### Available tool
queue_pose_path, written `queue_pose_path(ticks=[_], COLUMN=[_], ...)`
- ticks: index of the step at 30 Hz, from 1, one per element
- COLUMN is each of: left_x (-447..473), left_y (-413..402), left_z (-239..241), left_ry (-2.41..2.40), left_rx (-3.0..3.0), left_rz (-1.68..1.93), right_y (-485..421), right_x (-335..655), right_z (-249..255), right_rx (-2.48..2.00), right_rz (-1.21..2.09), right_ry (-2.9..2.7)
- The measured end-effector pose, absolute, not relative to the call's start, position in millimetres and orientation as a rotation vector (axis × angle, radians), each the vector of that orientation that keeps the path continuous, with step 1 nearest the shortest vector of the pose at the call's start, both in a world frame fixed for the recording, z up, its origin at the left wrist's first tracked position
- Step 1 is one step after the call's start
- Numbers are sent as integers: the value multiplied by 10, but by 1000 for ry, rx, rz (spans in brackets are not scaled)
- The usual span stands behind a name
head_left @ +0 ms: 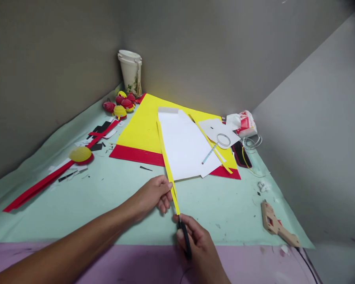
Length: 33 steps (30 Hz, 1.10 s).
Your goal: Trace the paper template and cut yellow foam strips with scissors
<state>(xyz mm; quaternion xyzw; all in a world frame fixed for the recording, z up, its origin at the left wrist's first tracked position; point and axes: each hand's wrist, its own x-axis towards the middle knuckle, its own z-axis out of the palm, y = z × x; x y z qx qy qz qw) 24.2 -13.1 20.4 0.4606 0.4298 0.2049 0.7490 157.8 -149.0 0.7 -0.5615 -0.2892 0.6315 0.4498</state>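
A pale green cover [225, 205] lies spread out in front of you. On the near side of the cover, you can see a purple surface [245, 260]. A dark gray wall [47, 59] stands to the left of the cover, and another gray wall [195, 51] stands behind it. Right of the cover, you have a lighter gray wall [322, 118]. Your light is soft and a bit dim, brightest to the cover's right.

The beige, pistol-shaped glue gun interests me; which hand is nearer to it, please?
Right. The right hand, holding black-handled scissors, is apart from the glue gun, to its left; the left hand, holding the narrow yellow strip, is farther left and farther away.
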Motion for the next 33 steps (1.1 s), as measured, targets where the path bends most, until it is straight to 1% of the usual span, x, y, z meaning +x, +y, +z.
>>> queue_pose_path(ticks=[20, 29, 33], left_x=[236, 251, 250], left_y=[-125, -135, -127], left_z=[168, 191, 196], left_ry=[946, 941, 941], left_rx=[1007, 1022, 1019], left_rz=[461, 451, 447], right_y=[-1489, -1474, -1486], right_x=[1559, 1575, 1584], right_z=[-38, 14, -9], right_rx=[-1357, -1409, -1377], right_rz=[1594, 1547, 1580], right_ry=[-643, -741, -712])
